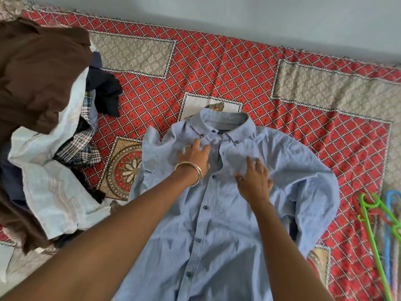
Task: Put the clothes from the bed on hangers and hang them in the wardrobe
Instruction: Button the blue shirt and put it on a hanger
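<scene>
A light blue button-up shirt lies spread face up on the bed, collar toward the wall. My left hand rests flat on its chest just left of the placket, fingers straight, bangles on the wrist. My right hand presses flat on the chest right of the placket. The top of the placket gapes open between my hands. A green plastic hanger lies at the right edge of the bed, with a blue hanger and a red one beside it.
A pile of clothes covers the left side of the bed: a brown garment on top, a white one, a checked one and a dark navy one. The red patterned bedspread reaches a grey wall at the back.
</scene>
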